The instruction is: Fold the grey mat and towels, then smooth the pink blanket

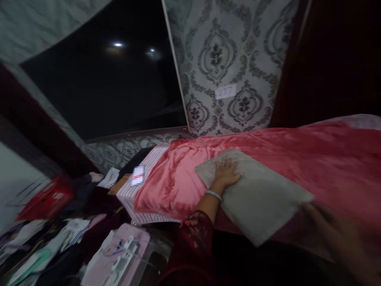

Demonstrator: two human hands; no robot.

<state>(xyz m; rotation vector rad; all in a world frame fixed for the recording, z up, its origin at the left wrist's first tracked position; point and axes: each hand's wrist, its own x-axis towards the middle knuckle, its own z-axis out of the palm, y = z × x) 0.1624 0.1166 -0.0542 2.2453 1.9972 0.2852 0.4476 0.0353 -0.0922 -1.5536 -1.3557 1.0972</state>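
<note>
A flat, four-cornered piece of grey cloth lies over the red blanket, its front corner reaching past the blanket's near edge. My left hand rests palm down on the cloth's left part, fingers spread and holding nothing; a bangle circles the wrist. At the cloth's right corner, my right hand is blurred, with its fingertips closed on that corner. The thumb's exact position cannot be made out.
A striped sheet shows under the blanket's left end. Clothes, a red bag and a pink board with a white power strip lie lower left. A large television stands behind, near patterned wallpaper bearing a paper label.
</note>
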